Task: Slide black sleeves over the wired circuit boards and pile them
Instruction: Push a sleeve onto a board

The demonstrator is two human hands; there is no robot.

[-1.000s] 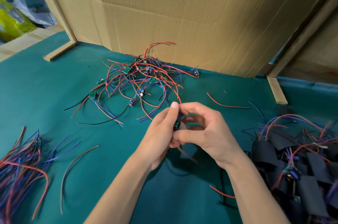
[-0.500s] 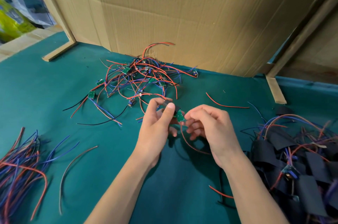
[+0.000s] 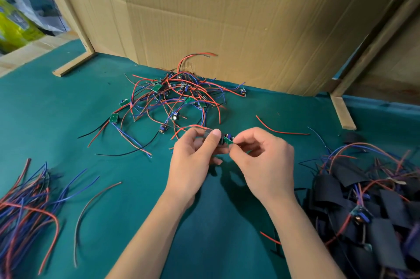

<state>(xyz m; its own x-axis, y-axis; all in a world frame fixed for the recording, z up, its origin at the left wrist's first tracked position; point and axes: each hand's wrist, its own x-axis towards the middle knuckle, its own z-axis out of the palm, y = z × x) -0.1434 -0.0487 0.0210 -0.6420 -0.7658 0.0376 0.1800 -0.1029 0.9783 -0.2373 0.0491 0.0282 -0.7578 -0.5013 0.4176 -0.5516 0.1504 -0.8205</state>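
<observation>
Two hands meet above the green cloth (image 3: 68,133) in the head view, the only view there is. The left hand (image 3: 193,160) pinches a black sleeve (image 3: 208,134) between thumb and fingers, thumbnail on top; the right hand (image 3: 263,160) pinches the near corner of a small green circuit board (image 3: 227,139), which sticks out of the sleeve's right end, so the board looks only partly sheathed. Its red wires trail off to the left past the left hand. Judging by look, the sleeve is thin, soft and light and will collapse flat if squeezed, so a light hold on its edges should keep the mouth open. The board seems stiff but tiny, with fragile solder joints; better held by its bare edges than pulled by the wires. Behind the hands lies a tangle of unsleeved boards (image 3: 175,99) against the cardboard wall (image 3: 250,17); the pile of sleeved boards (image 3: 368,206) sits at the right, and loose wires (image 3: 25,201) lie at the left.
</observation>
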